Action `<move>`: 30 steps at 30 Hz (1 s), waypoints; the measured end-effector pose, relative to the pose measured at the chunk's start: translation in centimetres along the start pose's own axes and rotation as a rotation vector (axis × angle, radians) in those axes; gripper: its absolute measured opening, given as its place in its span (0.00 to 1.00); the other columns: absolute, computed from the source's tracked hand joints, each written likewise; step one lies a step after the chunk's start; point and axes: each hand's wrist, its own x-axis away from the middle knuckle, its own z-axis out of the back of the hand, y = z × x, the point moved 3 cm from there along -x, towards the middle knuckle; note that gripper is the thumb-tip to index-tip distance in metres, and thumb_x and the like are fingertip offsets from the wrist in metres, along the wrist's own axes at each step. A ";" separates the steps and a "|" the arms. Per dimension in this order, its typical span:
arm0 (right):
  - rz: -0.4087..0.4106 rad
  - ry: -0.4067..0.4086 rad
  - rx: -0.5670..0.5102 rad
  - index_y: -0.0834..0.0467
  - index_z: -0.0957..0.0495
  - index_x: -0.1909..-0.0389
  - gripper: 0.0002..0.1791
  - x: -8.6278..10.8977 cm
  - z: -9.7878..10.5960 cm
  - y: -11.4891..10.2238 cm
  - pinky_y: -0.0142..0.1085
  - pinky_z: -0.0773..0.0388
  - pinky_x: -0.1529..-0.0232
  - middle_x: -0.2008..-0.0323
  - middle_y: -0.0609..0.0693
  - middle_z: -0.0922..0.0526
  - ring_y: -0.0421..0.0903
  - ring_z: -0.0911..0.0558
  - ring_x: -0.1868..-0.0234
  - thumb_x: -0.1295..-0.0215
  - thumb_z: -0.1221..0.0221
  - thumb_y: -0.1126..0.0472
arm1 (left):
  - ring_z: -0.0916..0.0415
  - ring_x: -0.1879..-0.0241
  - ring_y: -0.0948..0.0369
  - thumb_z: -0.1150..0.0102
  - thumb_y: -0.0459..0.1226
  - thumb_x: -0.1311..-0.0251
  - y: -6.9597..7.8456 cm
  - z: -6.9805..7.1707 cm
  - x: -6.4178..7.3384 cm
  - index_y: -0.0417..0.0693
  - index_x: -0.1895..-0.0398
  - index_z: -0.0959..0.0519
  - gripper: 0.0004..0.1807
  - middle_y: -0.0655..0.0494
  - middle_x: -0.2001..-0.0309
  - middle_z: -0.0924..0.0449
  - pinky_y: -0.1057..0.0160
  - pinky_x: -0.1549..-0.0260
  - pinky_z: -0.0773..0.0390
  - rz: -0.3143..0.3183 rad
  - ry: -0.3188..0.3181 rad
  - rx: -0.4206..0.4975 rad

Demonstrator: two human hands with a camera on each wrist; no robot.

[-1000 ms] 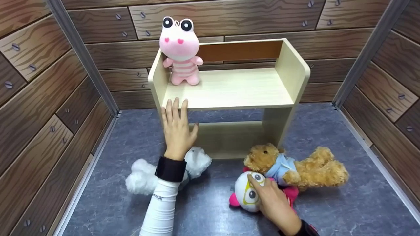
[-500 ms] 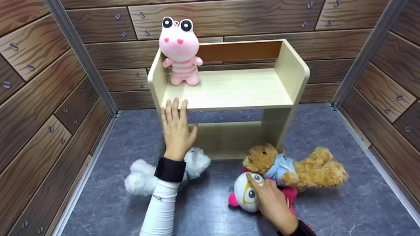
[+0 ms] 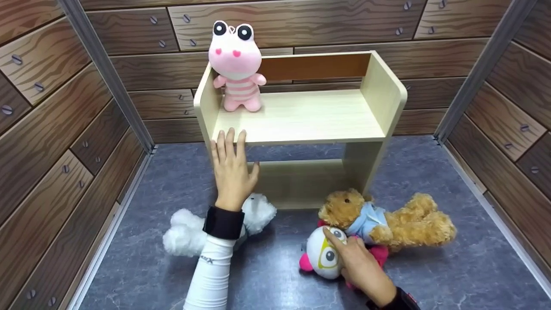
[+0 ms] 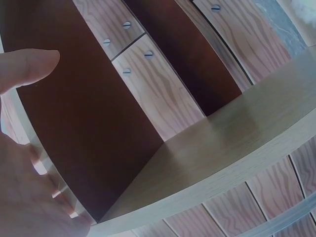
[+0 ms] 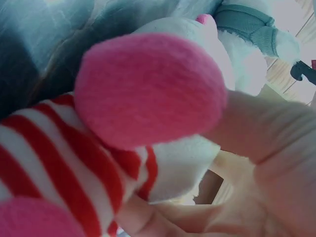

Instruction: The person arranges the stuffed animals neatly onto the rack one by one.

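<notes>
My left hand (image 3: 232, 176) lies with straight fingers against the left front edge of a pale wooden two-tier shelf (image 3: 301, 118). In the left wrist view, the thumb (image 4: 34, 66) stands apart, inside the shelf's side panel. My right hand (image 3: 363, 267) holds a plush toy (image 3: 320, 247) low over the floor, index finger along its white head with yellow glasses. The right wrist view shows the thumb beside a pink limb and fingers under the red-striped body (image 5: 59, 163). A pink frog-like plush (image 3: 239, 73) stands at the upper tier's left end.
A brown teddy bear (image 3: 409, 226) in a blue top lies right of the shelf's foot, against the held toy. Beneath my left forearm lies a white plush (image 3: 187, 234). Wood-patterned walls (image 3: 456, 64) enclose the grey floor (image 3: 275, 267).
The held plush toy has turned slightly under my right hand: its striped body no longer shows at the right, and a pink part shows below the hand. My left hand stays in place.
</notes>
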 end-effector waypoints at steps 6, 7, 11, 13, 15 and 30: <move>0.028 0.020 0.016 0.53 0.27 0.32 0.52 0.1 0.1 0.1 0.44 0.20 0.66 0.64 0.64 0.22 0.56 0.24 0.62 0.69 0.29 0.75 | 0.56 0.23 0.42 0.31 0.46 0.46 0.0 -0.1 0.0 0.46 0.26 0.41 0.46 0.40 0.25 0.46 0.46 0.24 0.68 0.001 -0.006 0.003; 0.033 0.024 0.019 0.53 0.28 0.32 0.51 0.1 0.1 0.1 0.44 0.20 0.66 0.64 0.64 0.22 0.57 0.24 0.63 0.68 0.30 0.75 | 0.56 0.23 0.42 0.31 0.46 0.46 0.0 0.0 0.0 0.46 0.26 0.41 0.46 0.40 0.25 0.46 0.45 0.24 0.68 0.001 -0.004 0.001; 0.043 0.035 0.028 0.52 0.29 0.31 0.50 0.1 0.1 0.2 0.43 0.20 0.67 0.64 0.64 0.23 0.56 0.25 0.63 0.65 0.30 0.74 | 0.56 0.23 0.42 0.31 0.46 0.47 -0.1 0.0 -0.1 0.46 0.26 0.41 0.46 0.40 0.25 0.45 0.46 0.24 0.68 0.001 0.000 -0.005; 0.040 0.032 0.026 0.51 0.29 0.30 0.51 0.2 0.1 0.2 0.41 0.20 0.69 0.64 0.62 0.24 0.55 0.26 0.64 0.64 0.30 0.74 | 0.56 0.23 0.42 0.31 0.46 0.47 0.0 -0.1 -0.1 0.46 0.26 0.41 0.46 0.40 0.25 0.45 0.46 0.24 0.68 0.002 -0.003 -0.007; 0.038 0.025 0.015 0.50 0.30 0.30 0.52 0.3 0.1 0.1 0.39 0.21 0.71 0.65 0.59 0.25 0.53 0.27 0.64 0.65 0.29 0.74 | 0.56 0.23 0.42 0.31 0.46 0.47 0.0 -0.1 -0.1 0.46 0.26 0.41 0.46 0.40 0.25 0.46 0.46 0.24 0.68 0.004 -0.011 -0.012; 0.013 0.132 -0.166 0.47 0.33 0.27 0.57 0.5 2.4 -1.2 0.43 0.21 0.62 0.62 0.51 0.24 0.47 0.27 0.60 0.67 0.25 0.70 | 0.56 0.23 0.42 0.30 0.46 0.48 0.0 -0.1 -0.1 0.47 0.26 0.41 0.46 0.40 0.25 0.45 0.46 0.24 0.68 0.000 -0.002 -0.016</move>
